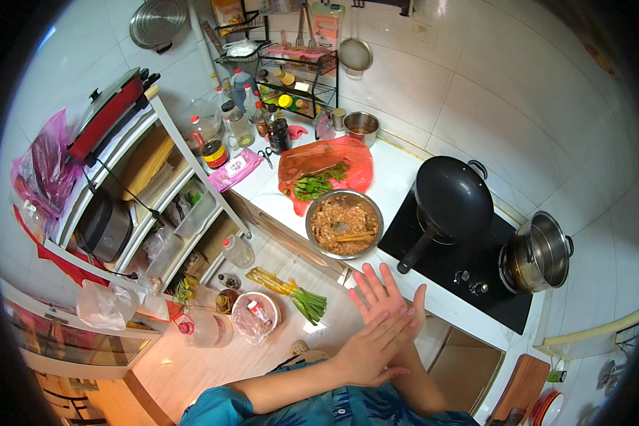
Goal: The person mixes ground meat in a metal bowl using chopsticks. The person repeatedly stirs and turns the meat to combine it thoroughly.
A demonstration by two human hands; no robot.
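My left hand (pixel 370 349) lies across the palm and wrist of my right hand (pixel 386 301), whose palm faces up with the fingers spread. Neither hand holds an object. Just beyond them, near the counter's front edge, a steel bowl (pixel 310 234) contains minced meat (pixel 335 218), with wooden chopsticks (pixel 357 237) resting in it. Behind the bowl, leafy greens (pixel 317 183) lie on a red plastic bag (pixel 354 154). A black wok (pixel 452 194) sits on the black cooktop (pixel 479 266), its long handle pointing towards the counter front.
A steel pot (pixel 538 255) stands at the cooktop's right. Bottles (pixel 278 133), scissors (pixel 267 155) and a small steel pot (pixel 361 125) are at the back left. Scallions (pixel 293 293), a large plastic jug (pixel 207 327) and a bagged tub (pixel 255 319) are on the floor beside a shelf rack (pixel 191 165).
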